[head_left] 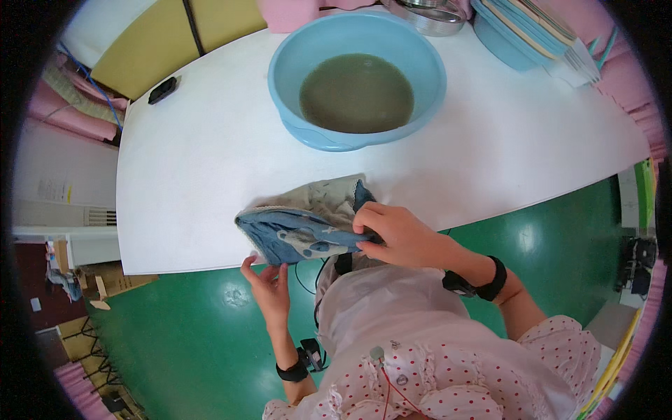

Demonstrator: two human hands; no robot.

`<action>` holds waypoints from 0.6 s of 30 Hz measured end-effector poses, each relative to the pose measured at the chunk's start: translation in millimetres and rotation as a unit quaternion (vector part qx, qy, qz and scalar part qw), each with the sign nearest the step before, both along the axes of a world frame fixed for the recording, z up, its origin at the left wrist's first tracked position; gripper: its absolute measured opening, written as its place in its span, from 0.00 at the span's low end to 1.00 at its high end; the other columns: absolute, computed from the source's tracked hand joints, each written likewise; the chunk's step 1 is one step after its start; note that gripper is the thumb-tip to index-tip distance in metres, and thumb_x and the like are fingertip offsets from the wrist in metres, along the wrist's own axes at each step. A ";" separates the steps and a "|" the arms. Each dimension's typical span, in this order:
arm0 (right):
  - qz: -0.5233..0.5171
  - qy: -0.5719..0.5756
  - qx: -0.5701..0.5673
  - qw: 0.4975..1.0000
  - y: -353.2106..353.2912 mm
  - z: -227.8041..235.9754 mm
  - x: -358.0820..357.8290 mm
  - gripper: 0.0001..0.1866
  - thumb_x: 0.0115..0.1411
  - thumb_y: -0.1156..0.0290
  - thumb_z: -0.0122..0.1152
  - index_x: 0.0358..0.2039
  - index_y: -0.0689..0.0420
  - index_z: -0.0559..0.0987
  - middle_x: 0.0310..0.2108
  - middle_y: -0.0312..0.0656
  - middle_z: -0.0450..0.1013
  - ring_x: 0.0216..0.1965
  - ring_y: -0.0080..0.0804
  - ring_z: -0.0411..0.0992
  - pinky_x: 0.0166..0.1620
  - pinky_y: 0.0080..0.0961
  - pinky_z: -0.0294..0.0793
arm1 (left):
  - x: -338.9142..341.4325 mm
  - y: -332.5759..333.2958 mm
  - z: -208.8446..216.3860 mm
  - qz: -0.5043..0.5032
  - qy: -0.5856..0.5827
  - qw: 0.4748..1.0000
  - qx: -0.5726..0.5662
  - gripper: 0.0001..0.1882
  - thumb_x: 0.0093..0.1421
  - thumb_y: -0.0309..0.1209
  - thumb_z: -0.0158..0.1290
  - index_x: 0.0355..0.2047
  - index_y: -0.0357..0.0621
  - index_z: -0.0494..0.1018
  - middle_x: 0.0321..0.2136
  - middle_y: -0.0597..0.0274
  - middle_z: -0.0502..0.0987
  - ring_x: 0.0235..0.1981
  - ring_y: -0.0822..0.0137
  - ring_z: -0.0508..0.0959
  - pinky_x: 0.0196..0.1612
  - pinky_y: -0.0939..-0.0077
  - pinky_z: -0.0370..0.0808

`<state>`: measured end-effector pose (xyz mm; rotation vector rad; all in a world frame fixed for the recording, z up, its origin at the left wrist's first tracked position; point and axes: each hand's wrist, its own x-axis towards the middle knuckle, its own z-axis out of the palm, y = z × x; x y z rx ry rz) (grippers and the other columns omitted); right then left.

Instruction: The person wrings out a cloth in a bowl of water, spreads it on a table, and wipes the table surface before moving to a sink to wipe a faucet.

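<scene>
A small folded towel [301, 227], blue on one face with a pale pattern and greyish beige on the other, lies over the table's near edge. My right hand [402, 234] pinches its right end between thumb and fingers. At the towel's lower left corner is my left hand [268, 290], thumb and fingers apart, the tips at the hem. Beyond the towel stands a light blue plastic basin [427, 94] holding murky grey-brown water [357, 94].
The white table [189, 175] has a curved outline. A small black device [162, 91] lies at its far left. At the back are metal containers [434, 19] and, farther right, stacked blue basins [514, 42]. Green floor [189, 329] shows below the near edge.
</scene>
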<state>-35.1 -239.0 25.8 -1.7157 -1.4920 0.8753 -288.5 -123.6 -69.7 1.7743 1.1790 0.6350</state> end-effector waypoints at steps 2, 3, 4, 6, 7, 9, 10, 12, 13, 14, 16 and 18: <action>-0.003 0.030 -0.011 0.999 -7.0 6.5 2.7 0.10 0.48 0.74 0.58 0.30 0.59 0.67 0.29 0.45 0.67 0.30 0.45 0.68 0.33 0.35 0.67 | -3.5 0.3 -1.5 0.030 -0.079 0.995 -0.061 0.24 0.55 0.21 0.53 0.48 0.44 0.53 0.20 0.66 0.70 0.22 0.79 0.67 0.25 0.84 0.62; 0.013 0.059 0.023 0.998 -11.6 7.8 4.4 0.11 0.47 0.75 0.59 0.29 0.59 0.68 0.29 0.44 0.66 0.29 0.42 0.68 0.32 0.33 0.67 | -4.4 1.9 -0.4 0.027 -0.080 0.994 -0.062 0.24 0.55 0.21 0.53 0.48 0.44 0.53 0.20 0.66 0.70 0.22 0.79 0.67 0.25 0.84 0.62; 0.030 0.088 0.058 0.994 -16.3 9.1 6.4 0.11 0.47 0.75 0.60 0.29 0.60 0.68 0.28 0.43 0.66 0.27 0.40 0.67 0.30 0.31 0.67 | -8.5 6.1 0.2 0.057 -0.115 0.991 -0.042 0.23 0.54 0.20 0.52 0.47 0.44 0.55 0.20 0.67 0.69 0.23 0.79 0.66 0.26 0.85 0.61; 0.024 0.086 0.054 0.995 -26.8 12.3 13.5 0.10 0.46 0.75 0.61 0.27 0.60 0.68 0.28 0.42 0.65 0.27 0.37 0.67 0.30 0.28 0.67 | -16.5 17.9 5.1 0.111 -0.148 0.983 -0.001 0.21 0.51 0.16 0.49 0.45 0.42 0.59 0.19 0.70 0.64 0.22 0.80 0.65 0.26 0.89 0.60; 0.018 0.085 0.050 0.995 -31.9 13.9 16.5 0.10 0.45 0.76 0.62 0.25 0.61 0.69 0.27 0.41 0.65 0.26 0.34 0.67 0.30 0.26 0.67 | -25.1 25.0 10.7 0.105 -0.114 0.987 0.032 0.16 0.52 0.17 0.49 0.42 0.39 0.63 0.22 0.70 0.66 0.23 0.80 0.65 0.26 0.88 0.61; 0.001 0.075 0.030 0.997 -39.8 17.8 19.2 0.10 0.43 0.76 0.64 0.24 0.61 0.70 0.28 0.40 0.65 0.27 0.31 0.67 0.31 0.24 0.67 | -37.4 33.2 22.5 0.121 -0.060 0.987 0.084 0.12 0.53 0.18 0.47 0.39 0.37 0.67 0.24 0.68 0.68 0.24 0.81 0.66 0.27 0.88 0.62; -0.019 0.065 0.011 0.998 -41.6 20.0 20.2 0.10 0.42 0.77 0.65 0.22 0.62 0.71 0.28 0.40 0.65 0.27 0.29 0.67 0.31 0.22 0.68 | -42.2 41.0 20.6 0.108 -0.099 0.978 0.148 0.10 0.54 0.18 0.46 0.38 0.36 0.68 0.26 0.67 0.69 0.25 0.81 0.65 0.27 0.88 0.63; 0.010 0.108 -0.001 0.994 -42.2 26.4 22.0 0.10 0.42 0.78 0.66 0.23 0.61 0.72 0.28 0.38 0.65 0.27 0.27 0.67 0.31 0.21 0.68 | -37.1 45.6 40.6 0.137 -0.076 0.965 0.212 0.10 0.55 0.18 0.45 0.38 0.36 0.67 0.26 0.67 0.69 0.25 0.81 0.65 0.27 0.88 0.62; 0.035 0.150 -0.011 0.988 -42.8 27.8 22.9 0.10 0.41 0.79 0.67 0.23 0.61 0.74 0.28 0.37 0.65 0.27 0.24 0.67 0.31 0.20 0.68 | -34.7 48.1 52.5 0.163 -0.054 0.946 0.274 0.10 0.55 0.17 0.44 0.39 0.36 0.67 0.26 0.67 0.68 0.25 0.80 0.65 0.26 0.87 0.62; 0.036 0.151 -0.010 0.988 -43.9 28.1 23.3 0.10 0.41 0.79 0.67 0.23 0.61 0.74 0.28 0.37 0.65 0.27 0.24 0.67 0.31 0.20 0.68 | -38.0 52.5 62.3 0.149 -0.050 0.941 0.299 0.09 0.57 0.18 0.42 0.39 0.36 0.66 0.28 0.67 0.68 0.24 0.80 0.63 0.26 0.86 0.61; 0.041 0.326 -0.010 0.945 -46.8 26.8 25.9 0.09 0.42 0.80 0.68 0.24 0.60 0.76 0.29 0.35 0.66 0.28 0.20 0.66 0.31 0.18 0.68 | -41.7 59.1 77.6 0.167 -0.044 0.932 0.319 0.09 0.58 0.18 0.41 0.39 0.36 0.65 0.29 0.67 0.67 0.24 0.79 0.62 0.26 0.86 0.61; 0.035 0.357 -0.018 0.933 -50.5 24.6 29.4 0.09 0.44 0.80 0.67 0.27 0.60 0.76 0.31 0.34 0.67 0.27 0.17 0.65 0.29 0.14 0.66 | -47.5 65.7 83.2 0.187 -0.032 0.919 0.347 0.07 0.60 0.21 0.39 0.39 0.37 0.63 0.32 0.65 0.64 0.25 0.77 0.60 0.27 0.85 0.60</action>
